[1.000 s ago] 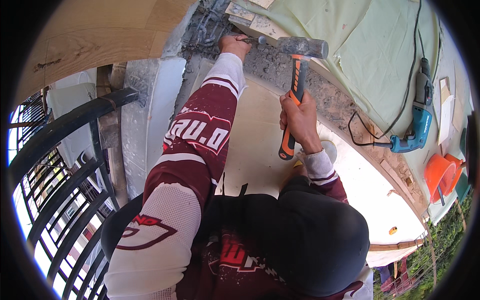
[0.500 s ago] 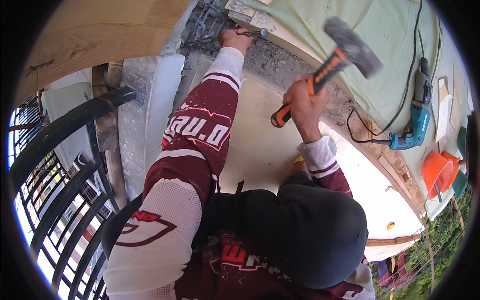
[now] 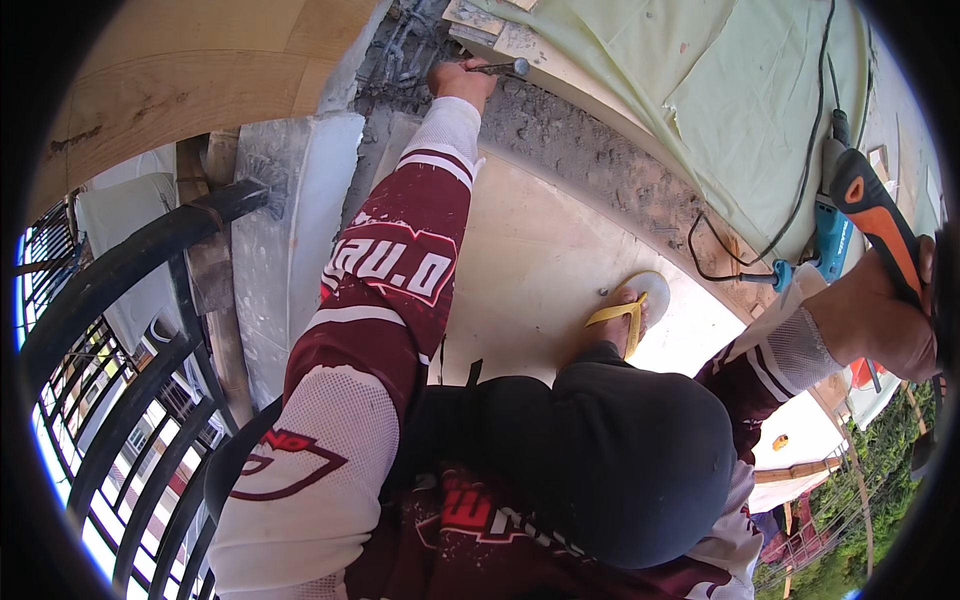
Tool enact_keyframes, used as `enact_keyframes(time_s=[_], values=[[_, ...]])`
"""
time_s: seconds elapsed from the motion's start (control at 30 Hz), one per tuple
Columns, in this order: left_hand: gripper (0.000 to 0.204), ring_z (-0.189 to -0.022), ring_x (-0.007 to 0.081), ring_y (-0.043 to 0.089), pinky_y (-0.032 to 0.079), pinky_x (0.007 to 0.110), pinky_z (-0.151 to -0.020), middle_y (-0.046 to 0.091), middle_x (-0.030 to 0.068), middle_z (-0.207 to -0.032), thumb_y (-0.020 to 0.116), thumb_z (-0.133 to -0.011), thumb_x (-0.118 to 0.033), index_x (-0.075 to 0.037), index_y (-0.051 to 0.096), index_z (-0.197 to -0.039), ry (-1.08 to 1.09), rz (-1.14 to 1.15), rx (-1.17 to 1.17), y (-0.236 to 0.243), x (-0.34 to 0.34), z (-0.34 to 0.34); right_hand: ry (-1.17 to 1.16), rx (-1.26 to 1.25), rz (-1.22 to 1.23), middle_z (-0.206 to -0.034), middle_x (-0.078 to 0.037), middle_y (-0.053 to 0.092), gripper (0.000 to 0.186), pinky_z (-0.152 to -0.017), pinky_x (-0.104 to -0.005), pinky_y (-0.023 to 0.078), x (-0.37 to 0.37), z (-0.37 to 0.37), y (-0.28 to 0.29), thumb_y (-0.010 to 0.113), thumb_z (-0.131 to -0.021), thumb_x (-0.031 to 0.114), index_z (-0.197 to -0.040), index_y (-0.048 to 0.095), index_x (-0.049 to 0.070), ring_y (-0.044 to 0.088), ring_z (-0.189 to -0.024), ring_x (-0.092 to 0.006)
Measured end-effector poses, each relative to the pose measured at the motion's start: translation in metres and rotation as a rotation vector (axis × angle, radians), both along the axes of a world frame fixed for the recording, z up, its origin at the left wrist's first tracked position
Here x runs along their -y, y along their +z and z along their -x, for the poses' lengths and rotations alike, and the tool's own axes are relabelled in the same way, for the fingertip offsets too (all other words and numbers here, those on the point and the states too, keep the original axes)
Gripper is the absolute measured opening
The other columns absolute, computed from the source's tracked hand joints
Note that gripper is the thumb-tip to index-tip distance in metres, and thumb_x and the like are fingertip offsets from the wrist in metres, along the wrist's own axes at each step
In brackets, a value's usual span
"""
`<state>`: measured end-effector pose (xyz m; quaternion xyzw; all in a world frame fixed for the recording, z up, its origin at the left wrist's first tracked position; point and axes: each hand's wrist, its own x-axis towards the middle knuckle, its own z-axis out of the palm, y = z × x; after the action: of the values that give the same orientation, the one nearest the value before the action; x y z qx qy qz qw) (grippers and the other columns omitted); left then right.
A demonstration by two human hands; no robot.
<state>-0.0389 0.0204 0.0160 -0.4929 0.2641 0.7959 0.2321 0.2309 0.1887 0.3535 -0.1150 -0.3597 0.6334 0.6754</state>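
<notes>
The left hand clamps a chisel near rubble. Well apart, the right hand grips a hammer.

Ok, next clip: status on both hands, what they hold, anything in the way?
Left hand closed on metal rod, round end uncovered. Right hand gripping hammer handle, far right. Blue drill partly hidden behind handle.

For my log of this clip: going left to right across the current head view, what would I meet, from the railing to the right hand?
Railing → left hand → tip of the metal rod it grips → sandal → right hand holding the hammer.
</notes>
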Motion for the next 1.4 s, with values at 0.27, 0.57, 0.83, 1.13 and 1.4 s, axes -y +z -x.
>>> enact_keyframes(time_s=[0.27,0.57,0.83,1.13,1.4], values=[[0.017,-0.058,0.0165,0.041,0.039,0.041,-0.074,0.041,0.0019,-0.070,0.029,-0.091,-0.012,-0.010,0.036,-0.076,-0.004,-0.034,0.035,-0.024,0.013,0.010,0.775,1.171,0.374,-0.059,-0.007,0.057,0.016,-0.048,-0.0346,0.048,0.121,-0.011,-0.192,0.063,-0.089,0.014,-0.097,0.058,0.001,0.057,-0.049,-0.0191],[0.017,-0.067,0.0155,0.045,0.044,0.037,-0.082,0.042,0.0008,-0.073,0.029,-0.092,-0.009,-0.010,0.041,-0.080,-0.335,0.253,-0.111,-0.007,0.005,0.002,0.158,0.282,-0.177,-0.067,-0.003,0.046,0.032,-0.055,-0.0354,0.046,-0.013,-0.017,0.017,0.057,-0.095,0.022,-0.069,0.042,0.012,0.047,-0.056,-0.0141],[0.015,-0.052,0.0136,0.034,0.036,0.029,-0.055,0.037,-0.0001,-0.069,0.029,-0.087,-0.003,-0.009,0.037,-0.075,0.116,-0.043,0.175,-0.018,0.009,0.017,0.772,1.122,0.304,-0.067,-0.006,0.056,0.015,-0.045,-0.0304,0.046,0.153,0.004,-0.192,0.060,-0.092,0.013,-0.092,0.050,0.002,0.052,-0.045,-0.0116],[0.018,-0.058,0.0147,0.039,0.037,0.032,-0.065,0.038,0.0010,-0.070,0.029,-0.091,-0.011,-0.009,0.036,-0.075,0.003,0.162,0.088,-0.008,0.002,0.009,0.026,0.414,0.009,-0.065,-0.001,0.040,0.022,-0.049,-0.0324,0.042,0.018,-0.025,-0.010,0.055,-0.094,0.016,-0.074,0.046,0.011,0.045,-0.053,-0.0130],[0.015,-0.058,0.0155,0.040,0.038,0.033,-0.063,0.039,0.0009,-0.069,0.031,-0.089,-0.007,-0.009,0.037,-0.075,0.092,0.004,0.108,-0.019,0.008,0.013,0.464,0.815,0.396,-0.061,-0.003,0.050,0.015,-0.043,-0.0319,0.045,0.135,0.010,-0.166,0.058,-0.093,0.012,-0.091,0.046,0.003,0.050,-0.044,-0.0125]])
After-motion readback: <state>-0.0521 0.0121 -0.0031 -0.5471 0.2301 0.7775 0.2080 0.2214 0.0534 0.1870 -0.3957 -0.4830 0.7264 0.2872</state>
